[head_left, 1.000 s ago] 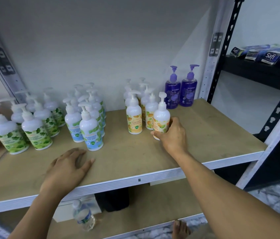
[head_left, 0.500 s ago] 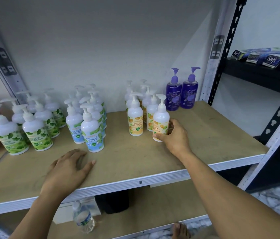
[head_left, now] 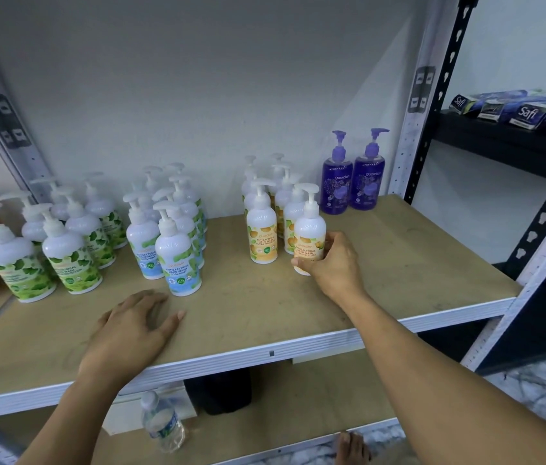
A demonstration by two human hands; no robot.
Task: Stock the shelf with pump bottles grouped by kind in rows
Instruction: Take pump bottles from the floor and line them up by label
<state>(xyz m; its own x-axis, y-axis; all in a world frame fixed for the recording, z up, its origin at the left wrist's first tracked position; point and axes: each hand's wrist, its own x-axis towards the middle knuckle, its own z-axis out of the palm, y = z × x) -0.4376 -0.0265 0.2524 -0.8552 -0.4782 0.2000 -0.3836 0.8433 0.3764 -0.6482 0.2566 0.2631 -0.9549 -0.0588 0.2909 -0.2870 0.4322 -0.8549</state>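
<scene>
On the wooden shelf (head_left: 399, 263) pump bottles stand in groups. Green-leaf bottles (head_left: 70, 260) are at the left, blue cool-mint bottles (head_left: 177, 260) beside them, orange-label bottles (head_left: 262, 234) in the middle, and two purple bottles (head_left: 352, 182) at the back right. My right hand (head_left: 332, 260) grips the front orange-label bottle (head_left: 309, 236) near its base; it stands upright at the front right of its group. My left hand (head_left: 130, 330) lies flat on the shelf board, fingers spread, just in front of the blue bottles.
A white metal upright (head_left: 412, 129) bounds the shelf on the right. A black rack (head_left: 500, 142) beyond it holds Safi boxes (head_left: 530, 112). On the lower shelf stand a water bottle (head_left: 161, 424) and a dark container (head_left: 218, 391). A bare foot (head_left: 352, 448) shows below.
The orange-label bottle in my right hand has been turned so its label faces forward, and my fingers have slid lower on it. My left hand has stayed flat on the shelf.
</scene>
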